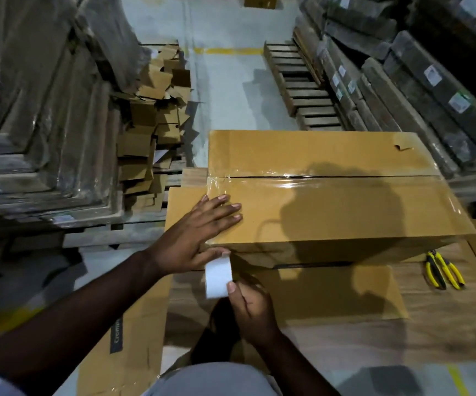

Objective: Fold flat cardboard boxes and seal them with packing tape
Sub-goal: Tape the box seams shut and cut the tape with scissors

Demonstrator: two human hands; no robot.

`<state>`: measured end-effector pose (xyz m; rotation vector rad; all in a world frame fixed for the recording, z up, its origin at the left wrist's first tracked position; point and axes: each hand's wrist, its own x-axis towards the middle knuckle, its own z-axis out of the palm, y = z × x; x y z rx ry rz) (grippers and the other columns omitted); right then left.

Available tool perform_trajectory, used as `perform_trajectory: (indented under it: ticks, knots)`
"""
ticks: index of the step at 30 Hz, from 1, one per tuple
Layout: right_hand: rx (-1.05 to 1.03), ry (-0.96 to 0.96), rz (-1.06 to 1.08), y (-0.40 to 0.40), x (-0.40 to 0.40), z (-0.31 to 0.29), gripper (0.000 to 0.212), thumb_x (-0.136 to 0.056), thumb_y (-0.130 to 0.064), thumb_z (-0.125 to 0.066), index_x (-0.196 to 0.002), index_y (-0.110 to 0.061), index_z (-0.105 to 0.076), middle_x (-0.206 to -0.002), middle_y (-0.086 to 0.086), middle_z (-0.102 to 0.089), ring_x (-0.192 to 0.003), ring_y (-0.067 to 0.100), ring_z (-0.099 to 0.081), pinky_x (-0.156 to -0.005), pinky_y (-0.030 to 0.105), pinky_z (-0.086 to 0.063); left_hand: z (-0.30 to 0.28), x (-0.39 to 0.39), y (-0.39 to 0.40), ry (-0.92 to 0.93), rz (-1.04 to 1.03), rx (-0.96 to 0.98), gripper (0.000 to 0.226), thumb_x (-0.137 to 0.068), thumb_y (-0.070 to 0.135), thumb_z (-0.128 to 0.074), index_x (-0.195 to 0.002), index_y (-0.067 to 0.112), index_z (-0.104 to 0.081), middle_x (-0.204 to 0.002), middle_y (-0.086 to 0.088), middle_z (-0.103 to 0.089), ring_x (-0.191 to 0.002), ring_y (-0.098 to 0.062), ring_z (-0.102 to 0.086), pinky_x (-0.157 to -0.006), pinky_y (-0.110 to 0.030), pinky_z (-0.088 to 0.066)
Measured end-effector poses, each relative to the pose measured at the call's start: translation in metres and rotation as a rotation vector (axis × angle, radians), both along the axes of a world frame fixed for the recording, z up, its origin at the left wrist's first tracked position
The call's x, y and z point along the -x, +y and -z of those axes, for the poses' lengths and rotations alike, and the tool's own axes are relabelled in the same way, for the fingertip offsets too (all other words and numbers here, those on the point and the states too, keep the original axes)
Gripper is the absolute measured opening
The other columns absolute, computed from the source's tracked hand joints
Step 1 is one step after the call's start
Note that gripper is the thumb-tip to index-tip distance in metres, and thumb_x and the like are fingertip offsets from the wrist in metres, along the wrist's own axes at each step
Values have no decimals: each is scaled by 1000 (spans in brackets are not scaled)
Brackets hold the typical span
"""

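Sealing is well along on the cardboard box (331,201), which sits assembled on a bench (445,324) covered in flat cardboard, its top flaps closed and clear packing tape (259,180) already running the length of the centre seam. At the near left corner the left hand (199,235) lies flat, fingers straight and slightly spread, pressing the tape down over the edge. Just below it the right hand (252,305) pinches the tape roll (217,277), thumb clamped on its white face. To do this step well, I judge the strip should be kept taut and drawn straight down the side before the left palm smooths it, so no wrinkles or air pockets form. Yellow-handled pliers (444,270) lie on the bench at right, near the box.
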<state>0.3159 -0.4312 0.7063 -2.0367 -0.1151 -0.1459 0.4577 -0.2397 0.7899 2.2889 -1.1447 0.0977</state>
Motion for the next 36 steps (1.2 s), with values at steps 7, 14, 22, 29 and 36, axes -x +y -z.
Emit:
perform_trajectory:
  ticks: [7, 14, 22, 29, 36]
  knots:
    - [532, -144, 220, 4, -8, 16, 43, -108, -40, -50, -76, -21, -71, -61, 0, -64, -58, 21, -62, -55, 29, -43, 9, -2, 1, -79, -3, -9, 66, -98, 41, -69, -154, 14, -48, -166, -2, -37, -157, -26, -25, -125, -59, -23]
    - [441, -204, 240, 1, -7, -16, 27, -101, -41, -63, -81, -23, -65, -76, -5, -63, -71, 23, -60, -65, 38, -48, 20, 10, -3, 18, -114, 76, 72, -105, 58, -40, -153, 4, -42, -171, -12, -20, -160, -34, -12, -126, -57, -21]
    - [569, -470, -32, -23, -76, -101, 31, -104, -34, -64, -130, -20, -73, -144, -2, -65, -140, 23, -55, -117, 50, -38, 16, 4, 10, -68, -74, -35, 71, -109, 55, -24, -160, 8, -31, -172, -6, -20, -160, -31, -13, -126, -58, -13]
    - [564, -450, -25, -17, -88, -87, 45, -101, -50, -66, -141, -28, -67, -146, -8, -62, -145, 14, -50, -116, 46, -41, 7, 2, 16, 74, -8, 31, 65, -112, 48, -22, -163, 9, -24, -173, 0, -16, -161, -29, -10, -128, -36, -20]
    - [617, -538, 34, -16, -91, -76, 50, -95, -60, -70, -132, -27, -74, -139, -9, -68, -138, 13, -58, -113, 41, -46, 4, 6, 15, 219, -39, 154, 52, -112, 34, -32, -160, 15, -36, -170, 6, -28, -160, -23, -14, -127, -43, -22]
